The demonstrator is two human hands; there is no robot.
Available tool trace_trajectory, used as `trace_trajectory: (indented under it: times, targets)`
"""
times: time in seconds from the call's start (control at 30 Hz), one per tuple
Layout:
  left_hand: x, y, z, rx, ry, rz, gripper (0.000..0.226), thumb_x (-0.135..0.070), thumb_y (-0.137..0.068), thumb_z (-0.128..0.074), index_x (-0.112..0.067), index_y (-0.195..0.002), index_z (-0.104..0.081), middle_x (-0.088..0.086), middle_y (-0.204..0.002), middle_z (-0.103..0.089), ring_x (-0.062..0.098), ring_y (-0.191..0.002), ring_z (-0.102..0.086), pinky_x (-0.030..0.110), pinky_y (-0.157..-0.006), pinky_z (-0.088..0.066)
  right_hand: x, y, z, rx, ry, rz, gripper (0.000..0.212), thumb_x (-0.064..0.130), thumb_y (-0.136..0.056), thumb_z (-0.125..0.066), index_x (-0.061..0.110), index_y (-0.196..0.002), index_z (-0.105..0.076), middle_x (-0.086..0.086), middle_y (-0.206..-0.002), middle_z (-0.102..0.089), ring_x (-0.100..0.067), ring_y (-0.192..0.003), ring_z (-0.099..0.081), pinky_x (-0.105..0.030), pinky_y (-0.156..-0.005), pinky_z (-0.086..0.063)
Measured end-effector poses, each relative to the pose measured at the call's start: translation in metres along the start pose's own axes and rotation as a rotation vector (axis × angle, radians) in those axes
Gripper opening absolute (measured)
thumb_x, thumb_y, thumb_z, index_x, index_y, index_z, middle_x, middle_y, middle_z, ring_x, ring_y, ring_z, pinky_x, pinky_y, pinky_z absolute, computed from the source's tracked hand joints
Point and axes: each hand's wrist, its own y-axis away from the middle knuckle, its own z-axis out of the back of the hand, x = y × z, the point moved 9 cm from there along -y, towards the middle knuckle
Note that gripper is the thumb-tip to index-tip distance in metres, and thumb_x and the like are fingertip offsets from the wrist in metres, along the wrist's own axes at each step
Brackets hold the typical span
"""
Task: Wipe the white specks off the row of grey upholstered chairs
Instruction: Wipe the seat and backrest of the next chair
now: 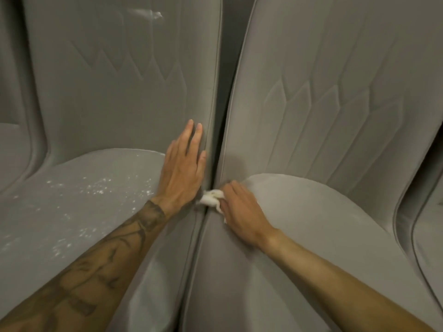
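Observation:
Two grey upholstered chairs stand side by side. The left chair (100, 104) has white specks (96, 188) scattered over its seat and a white smear (146, 14) high on its backrest. The right chair (323, 116) shows no specks on its seat. My left hand (184, 168) lies flat with straight fingers against the left chair's right edge, where seat meets backrest. My right hand (242, 212) pinches a crumpled white cloth (211, 197) and holds it at the narrow gap between the two chairs, on the left edge of the right chair's seat.
A dark gap (221, 92) runs between the two backrests. Part of a third grey chair (12, 144) shows at the far left, and another (429, 224) at the far right edge.

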Motion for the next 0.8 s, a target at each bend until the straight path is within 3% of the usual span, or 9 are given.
trace_trajectory:
  times: [0.1,0.23,0.33,0.4,0.5,0.7,0.8]
  targets:
    - [0.006,0.032,0.001,0.111,-0.053,-0.002,0.055,-0.024,-0.111,-0.045,-0.016,-0.163,-0.031,0.007,-0.171,-0.026,0.024,-0.153,-0.032,0.043,-0.123,-0.027,0.009,0.000,0.000,-0.048,-0.009,-0.074,0.017,0.018,-0.101,-0.049,0.005,-0.109,-0.058,-0.015,-0.108,-0.056,-0.035,-0.099,-0.050,-0.047,-0.087,-0.039]
    - [0.005,0.073,-0.002,0.305,-0.157,-0.006,0.048,-0.031,-0.110,-0.038,-0.014,-0.153,-0.047,0.009,-0.157,-0.046,0.031,-0.140,-0.047,0.046,-0.114,-0.036,0.047,0.044,-0.018,0.045,-0.011,0.110,0.012,0.019,-0.090,-0.058,0.012,-0.100,-0.059,-0.009,-0.100,-0.056,-0.031,-0.093,-0.051,-0.044,-0.080,-0.041]
    - [0.000,0.090,0.000,0.372,-0.237,0.000,0.036,-0.027,-0.110,-0.042,-0.017,-0.142,-0.057,0.006,-0.143,-0.055,0.029,-0.124,-0.053,0.042,-0.104,-0.037,0.030,0.023,-0.010,-0.006,-0.007,0.069,0.017,0.023,-0.097,-0.055,0.010,-0.107,-0.059,-0.011,-0.108,-0.057,-0.032,-0.100,-0.051,-0.043,-0.084,-0.040]
    - [0.005,0.099,0.005,0.396,-0.277,0.015,0.038,-0.034,-0.111,-0.032,-0.022,-0.135,-0.059,0.001,-0.133,-0.057,0.025,-0.119,-0.053,0.039,-0.101,-0.036,0.017,0.000,-0.009,0.001,0.041,-0.024,0.025,0.029,-0.102,-0.048,0.010,-0.115,-0.056,-0.011,-0.118,-0.055,-0.032,-0.110,-0.049,-0.043,-0.091,-0.038]
    - [0.010,0.109,0.013,0.419,-0.293,0.000,0.059,-0.048,-0.100,-0.016,-0.024,-0.126,-0.063,-0.001,-0.123,-0.062,0.025,-0.114,-0.057,0.041,-0.097,-0.037,0.017,-0.004,-0.010,-0.030,0.049,-0.110,0.026,0.030,-0.103,-0.047,0.009,-0.116,-0.055,-0.013,-0.122,-0.054,-0.032,-0.114,-0.047,-0.043,-0.094,-0.036]
    - [0.015,0.108,0.010,0.325,-0.249,-0.040,0.045,-0.033,-0.097,-0.033,-0.014,-0.106,-0.072,0.010,-0.104,-0.068,0.036,-0.096,-0.066,0.049,-0.083,-0.042,0.063,0.064,-0.020,0.027,-0.035,0.136,0.022,0.029,-0.094,-0.052,0.013,-0.109,-0.056,-0.009,-0.106,-0.055,-0.031,-0.096,-0.048,-0.043,-0.081,-0.037]
    - [0.020,0.110,0.007,0.352,-0.249,-0.040,0.037,-0.031,-0.098,-0.036,-0.017,-0.107,-0.070,0.007,-0.106,-0.066,0.035,-0.096,-0.063,0.048,-0.082,-0.040,0.040,0.046,-0.010,0.064,-0.005,0.072,0.022,0.026,-0.098,-0.054,0.011,-0.114,-0.058,-0.012,-0.110,-0.056,-0.034,-0.101,-0.049,-0.045,-0.085,-0.037]
